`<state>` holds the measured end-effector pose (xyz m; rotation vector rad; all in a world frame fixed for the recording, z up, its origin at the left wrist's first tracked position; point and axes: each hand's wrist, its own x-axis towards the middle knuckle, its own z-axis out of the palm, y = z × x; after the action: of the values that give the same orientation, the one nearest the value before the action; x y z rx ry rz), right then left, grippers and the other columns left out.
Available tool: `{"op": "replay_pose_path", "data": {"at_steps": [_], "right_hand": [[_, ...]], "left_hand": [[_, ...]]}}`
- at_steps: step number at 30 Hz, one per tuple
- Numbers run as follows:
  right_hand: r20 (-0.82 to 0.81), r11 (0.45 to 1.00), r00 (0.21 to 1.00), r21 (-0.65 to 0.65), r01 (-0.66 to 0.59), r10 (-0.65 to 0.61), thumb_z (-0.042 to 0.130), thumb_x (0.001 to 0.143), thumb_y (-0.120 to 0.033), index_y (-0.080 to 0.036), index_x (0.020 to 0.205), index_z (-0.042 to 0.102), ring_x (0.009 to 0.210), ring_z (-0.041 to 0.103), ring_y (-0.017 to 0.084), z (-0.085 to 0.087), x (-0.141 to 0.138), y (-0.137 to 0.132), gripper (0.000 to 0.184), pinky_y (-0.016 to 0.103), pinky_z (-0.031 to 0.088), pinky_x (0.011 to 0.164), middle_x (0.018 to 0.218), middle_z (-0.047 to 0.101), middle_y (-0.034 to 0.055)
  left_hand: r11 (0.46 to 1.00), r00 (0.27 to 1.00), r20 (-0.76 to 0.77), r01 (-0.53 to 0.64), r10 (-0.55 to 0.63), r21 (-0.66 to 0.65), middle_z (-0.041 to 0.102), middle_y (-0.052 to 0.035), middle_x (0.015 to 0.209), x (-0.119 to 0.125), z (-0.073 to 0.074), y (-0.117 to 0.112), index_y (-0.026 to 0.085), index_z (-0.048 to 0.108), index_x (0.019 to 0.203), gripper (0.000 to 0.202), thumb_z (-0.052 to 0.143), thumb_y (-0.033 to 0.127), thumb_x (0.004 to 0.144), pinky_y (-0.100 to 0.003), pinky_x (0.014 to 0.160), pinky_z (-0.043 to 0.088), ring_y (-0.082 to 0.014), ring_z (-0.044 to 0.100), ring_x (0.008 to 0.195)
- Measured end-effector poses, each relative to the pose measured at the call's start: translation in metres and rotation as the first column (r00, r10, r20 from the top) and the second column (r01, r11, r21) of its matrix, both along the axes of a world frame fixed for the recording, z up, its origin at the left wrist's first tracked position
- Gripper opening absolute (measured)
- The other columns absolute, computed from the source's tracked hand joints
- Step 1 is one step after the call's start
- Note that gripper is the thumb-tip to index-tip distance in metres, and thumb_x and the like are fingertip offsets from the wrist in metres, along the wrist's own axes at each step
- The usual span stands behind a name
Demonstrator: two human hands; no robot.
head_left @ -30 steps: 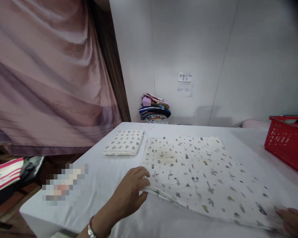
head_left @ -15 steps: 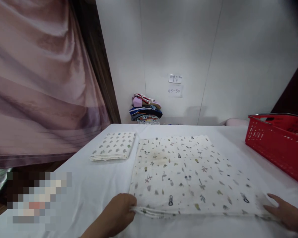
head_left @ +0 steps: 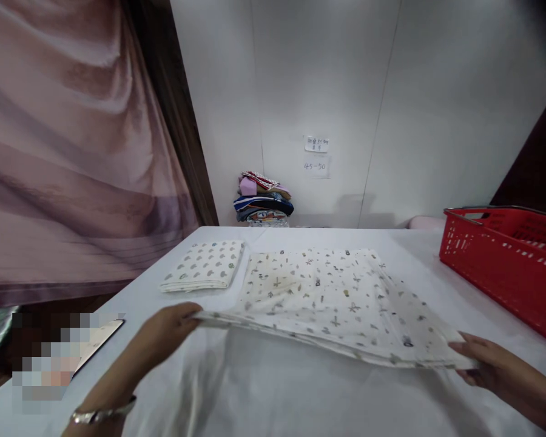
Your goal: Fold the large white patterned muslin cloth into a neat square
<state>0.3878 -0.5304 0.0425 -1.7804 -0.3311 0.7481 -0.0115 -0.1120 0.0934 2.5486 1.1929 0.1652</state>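
A white cloth with small printed motifs (head_left: 318, 291) lies on the white-covered table, its near edge lifted off the surface. At the near left corner, my left hand (head_left: 175, 325) pinches the layered edge. My right hand (head_left: 482, 361) grips the near right corner between thumb and fingers. Between the two hands the raised edge sags slightly, and several layers show along it. The far part of the cloth rests flat. Left of it lies a folded white cloth with grey prints (head_left: 207, 264), touched by neither hand.
A red plastic basket (head_left: 495, 261) stands at the right. Behind the table is a stack of folded textiles (head_left: 264, 200) against the wall. Paper notes (head_left: 317, 158) hang above. A pink curtain (head_left: 73, 152) drapes at left. A partly blurred flat object (head_left: 97, 346) lies at the left edge.
Both hands have raised the near edge of the printed cloth off the table. My left hand has moved up and leftward; my right hand has closed on its corner.
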Motion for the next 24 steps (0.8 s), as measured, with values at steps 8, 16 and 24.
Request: {"op": "replay_pose_path", "data": {"at_steps": [8, 16, 24], "right_hand": [[-0.235, 0.908, 0.906, 0.322, -0.27, 0.353, 0.064, 0.076, -0.037, -0.017, 0.088, 0.063, 0.065, 0.048, 0.01, 0.018, -0.106, 0.069, 0.023, 0.02, 0.038, 0.052, 0.081, 0.057, 0.0032], [-0.158, 0.904, 0.934, 0.345, -0.253, 0.321, 0.065, 0.074, -0.043, -0.015, 0.083, 0.058, 0.047, 0.024, 0.003, 0.009, -0.121, 0.093, 0.031, 0.021, 0.014, 0.044, 0.059, 0.041, -0.0052], [-0.054, 0.87, 0.921, 0.353, -0.343, 0.385, 0.06, 0.077, -0.049, -0.017, 0.083, 0.057, 0.047, 0.02, 0.005, 0.0, -0.116, 0.096, 0.033, 0.023, 0.013, 0.043, 0.055, 0.032, -0.007]], "left_hand": [[0.941, 0.928, 0.234, 0.232, -0.29, 0.247, 0.06, -0.0084, 0.115, 0.09, -0.042, -0.09, 0.02, 0.056, 0.115, 0.035, 0.049, 0.029, 0.081, -0.041, 0.094, 0.04, -0.0237, 0.053, 0.107], [0.83, 0.695, 0.498, 0.549, -0.518, 0.098, 0.055, -0.0085, 0.11, 0.163, -0.051, -0.224, 0.02, 0.044, 0.112, 0.045, 0.063, 0.024, 0.072, -0.039, 0.085, 0.043, -0.0229, 0.051, 0.098], [0.868, 0.693, 0.638, 0.491, -0.336, -0.075, 0.06, -0.0024, 0.087, 0.169, -0.051, -0.207, 0.021, 0.054, 0.097, 0.022, 0.044, 0.013, 0.079, -0.028, 0.071, 0.042, -0.0156, 0.055, 0.079]]}}
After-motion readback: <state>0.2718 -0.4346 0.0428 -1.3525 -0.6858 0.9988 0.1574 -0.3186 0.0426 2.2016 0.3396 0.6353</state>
